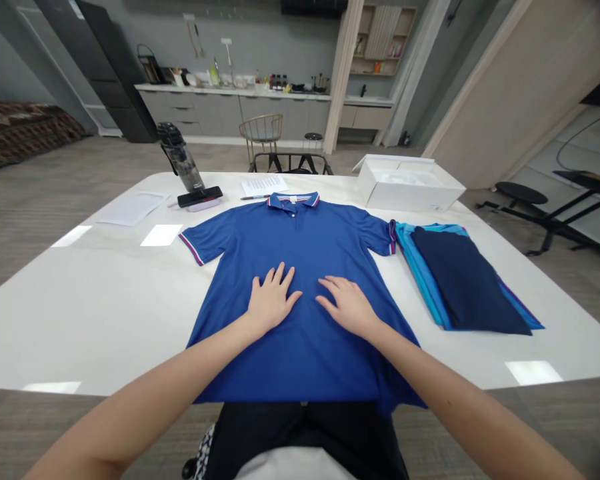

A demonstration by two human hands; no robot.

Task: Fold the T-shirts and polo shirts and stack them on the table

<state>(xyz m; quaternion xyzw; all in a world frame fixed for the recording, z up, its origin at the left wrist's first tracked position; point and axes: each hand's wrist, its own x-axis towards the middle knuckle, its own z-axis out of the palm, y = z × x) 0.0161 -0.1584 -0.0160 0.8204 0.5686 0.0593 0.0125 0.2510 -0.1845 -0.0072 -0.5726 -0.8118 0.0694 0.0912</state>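
Observation:
A blue polo shirt point(300, 287) lies flat and face up on the white table point(95, 313), its collar away from me and its hem hanging over the near edge. My left hand point(273, 300) rests palm down on the shirt's chest with its fingers spread. My right hand point(347, 307) lies flat on the shirt too, a little lower and to the right. Neither hand grips the cloth. To the right of the shirt sits a stack of folded polo shirts point(465, 283) in navy and lighter blue, touching the shirt's sleeve.
A white open box point(410, 187) stands at the far right of the table. A black phone point(200, 197), a water bottle point(180, 157), papers point(133, 208) and a pen point(255, 197) lie beyond the shirt. Chairs and kitchen cabinets stand behind the table.

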